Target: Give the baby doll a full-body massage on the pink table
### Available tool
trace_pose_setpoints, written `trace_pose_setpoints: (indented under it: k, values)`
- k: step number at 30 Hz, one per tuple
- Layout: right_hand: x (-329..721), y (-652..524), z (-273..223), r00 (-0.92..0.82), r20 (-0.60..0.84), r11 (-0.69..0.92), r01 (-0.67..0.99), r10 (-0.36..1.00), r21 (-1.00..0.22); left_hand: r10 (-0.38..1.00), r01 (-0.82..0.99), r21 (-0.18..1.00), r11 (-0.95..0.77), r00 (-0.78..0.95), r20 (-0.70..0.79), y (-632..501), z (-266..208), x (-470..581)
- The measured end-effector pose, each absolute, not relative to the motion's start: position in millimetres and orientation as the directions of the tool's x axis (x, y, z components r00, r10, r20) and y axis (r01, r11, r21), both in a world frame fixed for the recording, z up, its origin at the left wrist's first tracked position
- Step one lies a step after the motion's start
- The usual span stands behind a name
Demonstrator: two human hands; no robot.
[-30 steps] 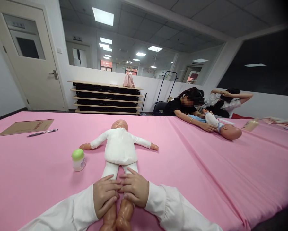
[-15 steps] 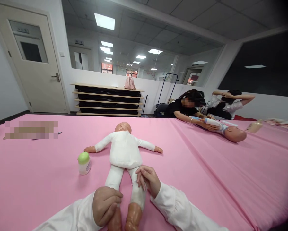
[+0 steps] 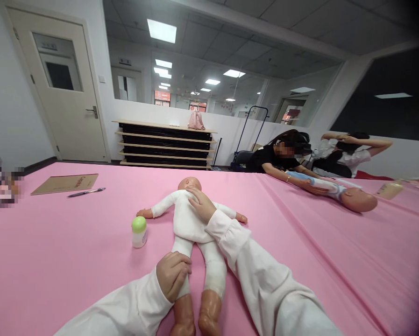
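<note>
A baby doll [image 3: 187,221] with a white cloth body and brown head, hands and feet lies on its back on the pink-covered table [image 3: 72,261]. My right hand [image 3: 202,205] rests flat on the doll's upper chest, fingers stretched toward its neck. Lower down, my left hand [image 3: 172,275] is curled over the doll's thigh on the left side of the view, its fingers bent and close together. Left of the doll stands a small bottle [image 3: 139,233] with a green cap.
A brown notebook [image 3: 65,183] and a pen [image 3: 86,192] lie at the far left. Across the table on the right, a person in black [image 3: 275,158] handles another doll [image 3: 358,199]. Near it is a beige bottle [image 3: 389,190]. Another person [image 3: 349,154] sits behind with raised arms.
My right hand has moved up from the doll's thigh onto its chest and flattened. My left hand has shifted slightly up onto the other thigh. The view has turned a little left.
</note>
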State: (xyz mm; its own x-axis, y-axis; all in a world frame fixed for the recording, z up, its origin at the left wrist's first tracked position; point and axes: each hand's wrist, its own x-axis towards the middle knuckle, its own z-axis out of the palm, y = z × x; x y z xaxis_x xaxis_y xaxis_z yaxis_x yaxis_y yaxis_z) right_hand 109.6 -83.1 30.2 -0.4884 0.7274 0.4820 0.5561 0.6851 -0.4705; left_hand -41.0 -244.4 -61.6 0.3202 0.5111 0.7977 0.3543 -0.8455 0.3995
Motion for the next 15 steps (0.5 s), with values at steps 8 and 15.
trace_pose_setpoints:
  k: [8,15]
  values:
    - [99,-60,-2,-0.475,0.343,0.573,0.766,0.810,-0.293,0.513,0.382,0.383,-0.841,0.342,0.787,-243,-56,-38]
    - [101,-63,-15,-0.449,0.411,0.594,0.718,0.794,-0.362,0.581,0.372,0.458,-0.808,0.370,0.725,-245,-59,-35]
